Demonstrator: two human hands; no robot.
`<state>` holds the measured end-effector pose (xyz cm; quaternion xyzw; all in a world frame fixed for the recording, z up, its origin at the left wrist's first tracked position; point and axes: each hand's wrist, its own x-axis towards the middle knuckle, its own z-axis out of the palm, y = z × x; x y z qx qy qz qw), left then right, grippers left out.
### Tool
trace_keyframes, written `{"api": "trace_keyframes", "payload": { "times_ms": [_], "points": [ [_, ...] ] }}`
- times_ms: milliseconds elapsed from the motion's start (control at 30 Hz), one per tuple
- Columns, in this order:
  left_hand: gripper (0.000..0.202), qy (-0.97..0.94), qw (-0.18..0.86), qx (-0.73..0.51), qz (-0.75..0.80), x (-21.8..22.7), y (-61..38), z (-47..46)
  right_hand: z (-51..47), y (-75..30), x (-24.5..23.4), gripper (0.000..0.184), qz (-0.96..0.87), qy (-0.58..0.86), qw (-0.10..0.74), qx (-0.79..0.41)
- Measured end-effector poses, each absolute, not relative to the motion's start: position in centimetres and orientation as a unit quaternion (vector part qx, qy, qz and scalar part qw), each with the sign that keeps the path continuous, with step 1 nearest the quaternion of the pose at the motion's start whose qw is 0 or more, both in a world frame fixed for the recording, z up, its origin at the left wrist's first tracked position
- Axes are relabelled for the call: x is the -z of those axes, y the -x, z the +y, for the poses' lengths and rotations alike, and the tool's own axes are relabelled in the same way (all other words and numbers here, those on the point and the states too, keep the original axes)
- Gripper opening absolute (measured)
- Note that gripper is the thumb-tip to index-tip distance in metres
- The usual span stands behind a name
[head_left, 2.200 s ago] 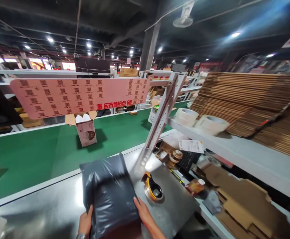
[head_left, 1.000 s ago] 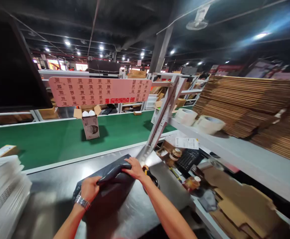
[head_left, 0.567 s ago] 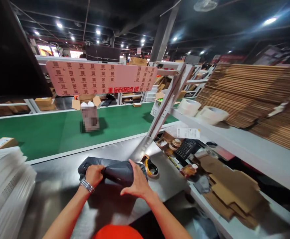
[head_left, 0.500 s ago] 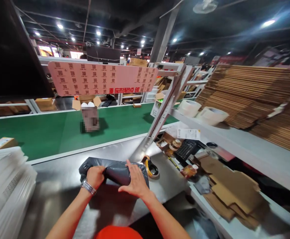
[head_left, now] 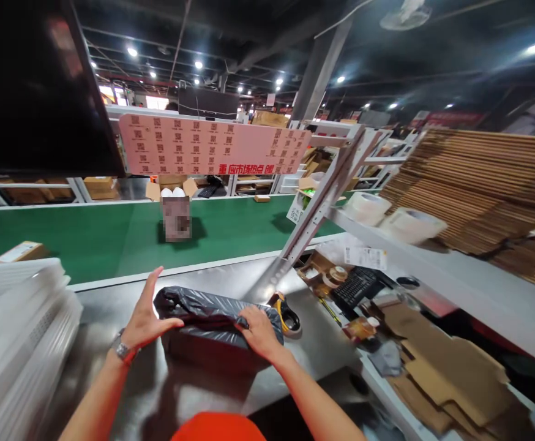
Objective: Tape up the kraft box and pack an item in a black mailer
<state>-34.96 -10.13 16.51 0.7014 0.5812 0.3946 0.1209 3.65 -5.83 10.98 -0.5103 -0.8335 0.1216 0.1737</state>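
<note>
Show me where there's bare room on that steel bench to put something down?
Bare steel table lies between the grey bag and the white stack, also behind the bag toward the green belt. Right of the tape dispenser it is crowded.

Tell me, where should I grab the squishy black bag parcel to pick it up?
Probably by its two short ends, one hand from each side. The black bag parcel lies long and low across the metal table, its loose plastic bunched on top, so pinching there might only lift wrinkles. The left hand is open at its left end; the right hand presses flat on its right end.
</note>
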Motion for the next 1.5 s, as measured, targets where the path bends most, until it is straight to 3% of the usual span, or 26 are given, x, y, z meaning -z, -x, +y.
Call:
{"api": "trace_keyframes", "payload": {
  "times_ms": [100, 200, 400, 533, 733, 867, 1100, 1267, 1400, 1500],
  "points": [
    [0.16, -0.658, 0.243, -0.364, 0.613, -14.7, 37.6, -8.1, -5.7, -3.5, -11.1, 0.015, -0.835, 0.513, 0.167, -0.111],
    [0.156, -0.685, 0.289, -0.328, 0.583, -12.9, 36.9, -5.9, -5.6, -3.3, -11.4, 0.018, -0.838, 0.515, 0.155, -0.098],
    [0.08, -0.802, 0.21, -0.263, 0.494, -11.7, 32.6, -4.6, -5.9, -3.0, -11.7, 0.017, -0.836, 0.522, 0.14, -0.089],
    [0.04, -0.794, 0.188, -0.286, 0.502, -10.7, 32.4, -5.2, -6.3, -2.8, -11.7, 0.015, -0.835, 0.528, 0.133, -0.08],
    [0.064, -0.8, 0.117, -0.244, 0.536, -11.1, 30.6, -5.9, -6.3, -2.5, -11.6, 0.013, -0.844, 0.521, 0.117, -0.056],
    [0.053, -0.809, 0.085, -0.165, 0.558, -11.9, 29.4, -6.1, -6.1, -2.5, -11.9, 0.014, -0.861, 0.498, 0.1, -0.033],
    [0.042, -0.798, 0.086, -0.194, 0.565, -12.0, 28.3, -7.8, -5.9, -2.3, -11.9, 0.018, -0.871, 0.483, 0.084, -0.022],
    [0.066, -0.769, 0.076, -0.201, 0.602, -11.1, 26.5, -8.5, -5.4, -1.9, -11.5, 0.033, -0.874, 0.481, 0.075, 0.002],
    [0.048, -0.762, 0.047, -0.203, 0.614, -10.0, 26.0, -8.1, -4.7, -1.5, -11.8, 0.056, -0.87, 0.487, 0.074, -0.007],
    [0.044, -0.765, -0.012, -0.204, 0.611, -8.9, 25.8, -7.5, -4.4, -1.1, -12.1, 0.059, -0.863, 0.499, 0.076, -0.027]
  ]
}}
